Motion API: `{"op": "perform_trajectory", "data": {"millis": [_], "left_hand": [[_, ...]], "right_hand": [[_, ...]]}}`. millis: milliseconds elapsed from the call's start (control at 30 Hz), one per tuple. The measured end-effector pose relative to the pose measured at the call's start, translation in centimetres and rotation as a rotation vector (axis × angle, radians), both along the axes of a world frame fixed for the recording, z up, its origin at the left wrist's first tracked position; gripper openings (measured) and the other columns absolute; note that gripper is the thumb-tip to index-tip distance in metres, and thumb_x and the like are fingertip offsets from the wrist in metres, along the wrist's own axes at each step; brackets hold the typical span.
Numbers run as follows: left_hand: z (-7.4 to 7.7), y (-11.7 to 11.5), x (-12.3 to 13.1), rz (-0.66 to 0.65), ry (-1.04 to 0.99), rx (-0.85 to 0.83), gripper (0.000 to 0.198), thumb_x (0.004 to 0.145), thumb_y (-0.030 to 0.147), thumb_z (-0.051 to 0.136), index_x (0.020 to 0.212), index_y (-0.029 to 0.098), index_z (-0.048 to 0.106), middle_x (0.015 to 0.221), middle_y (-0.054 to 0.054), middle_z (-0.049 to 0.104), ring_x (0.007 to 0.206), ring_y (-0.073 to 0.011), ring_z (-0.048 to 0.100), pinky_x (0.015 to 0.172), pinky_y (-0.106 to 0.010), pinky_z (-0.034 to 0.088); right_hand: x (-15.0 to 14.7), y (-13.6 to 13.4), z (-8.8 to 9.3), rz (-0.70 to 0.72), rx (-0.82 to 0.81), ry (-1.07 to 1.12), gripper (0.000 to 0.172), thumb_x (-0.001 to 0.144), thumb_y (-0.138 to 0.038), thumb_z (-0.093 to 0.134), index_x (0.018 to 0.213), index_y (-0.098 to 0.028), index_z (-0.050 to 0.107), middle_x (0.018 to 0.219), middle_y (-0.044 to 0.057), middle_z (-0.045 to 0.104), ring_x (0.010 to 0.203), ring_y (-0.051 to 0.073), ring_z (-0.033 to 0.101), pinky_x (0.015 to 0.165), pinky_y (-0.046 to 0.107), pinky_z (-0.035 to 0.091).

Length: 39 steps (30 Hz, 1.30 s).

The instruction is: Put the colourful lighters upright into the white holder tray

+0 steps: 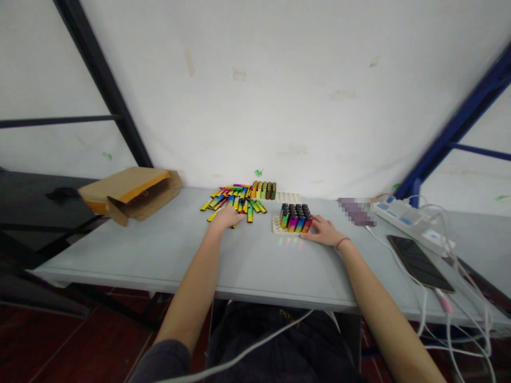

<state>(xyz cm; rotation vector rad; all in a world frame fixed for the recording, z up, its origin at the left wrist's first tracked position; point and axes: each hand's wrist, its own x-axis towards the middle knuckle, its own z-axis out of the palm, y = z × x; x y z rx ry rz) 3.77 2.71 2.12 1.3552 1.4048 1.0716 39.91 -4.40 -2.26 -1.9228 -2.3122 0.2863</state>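
My left hand (227, 217) reaches down at the near edge of a loose pile of rainbow-coloured sticks (217, 201), slim and shiny with dark ends. Its fingertips are largely hidden, so a grip cannot be made out. To the right, a white holder tray (276, 225) carries upright rows of black-topped, rainbow-coloured sticks (294, 222). My right hand (325, 232) is around the tray's right side, thumb along the front edge and fingers beside the end row. The tray's left end shows bare slots.
Behind the pile stand more upright sticks (263, 190), beside another white tray (289, 197). An opened brown cardboard package (131, 186) lies left. On the right are a purple phone-like slab (355, 208), a power strip (415, 221), a dark phone (419, 263) and white cables (393, 254).
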Motion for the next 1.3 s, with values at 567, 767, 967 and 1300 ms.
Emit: {"op": "perform_trajectory", "data": {"millis": [567, 767, 967, 1300], "left_hand": [[-0.2, -1.6, 5.5, -0.115, -0.268, 0.015, 0.026, 0.083, 0.024, 0.074, 0.089, 0.021, 0.049, 0.051, 0.012, 0.044, 0.033, -0.0053, 0.035, 0.037, -0.016, 0.025], [-0.6, -1.2, 5.9, -0.107, -0.307, 0.107, 0.015, 0.089, 0.033, 0.065, 0.090, 0.021, 0.056, 0.058, 0.006, 0.052, 0.041, -0.0084, 0.044, 0.044, -0.019, 0.032], [-0.3, -1.2, 7.0, -0.060, -0.430, -0.089, 0.044, 0.093, 0.059, 0.044, 0.073, 0.020, 0.049, 0.047, 0.009, 0.032, 0.033, -0.0065, 0.023, 0.037, -0.020, 0.018], [-0.9, -1.8, 7.8, 0.025, -0.479, -0.196, 0.048, 0.093, 0.055, 0.034, 0.057, 0.022, 0.034, 0.041, 0.009, 0.023, 0.032, -0.0057, 0.016, 0.037, -0.020, 0.012]], "right_hand": [[-0.1, -0.1, 0.1, -0.006, 0.004, 0.010, 0.080, 0.082, -0.074, 0.055, 0.144, -0.023, 0.052, 0.160, 0.013, 0.036, 0.149, 0.036, 0.028, 0.120, 0.056, 0.024], [-0.1, -0.1, 0.2, -0.001, 0.001, 0.002, 0.079, 0.083, -0.074, 0.055, 0.144, -0.024, 0.052, 0.160, 0.013, 0.036, 0.148, 0.037, 0.028, 0.119, 0.056, 0.025], [-0.2, -0.2, 0.3, -0.003, 0.009, 0.004, 0.078, 0.083, -0.072, 0.056, 0.144, -0.024, 0.051, 0.160, 0.012, 0.036, 0.149, 0.036, 0.029, 0.120, 0.054, 0.025], [-0.1, -0.1, 0.1, -0.006, 0.000, 0.011, 0.078, 0.083, -0.072, 0.055, 0.144, -0.023, 0.052, 0.159, 0.014, 0.037, 0.149, 0.038, 0.028, 0.119, 0.060, 0.023]]}}
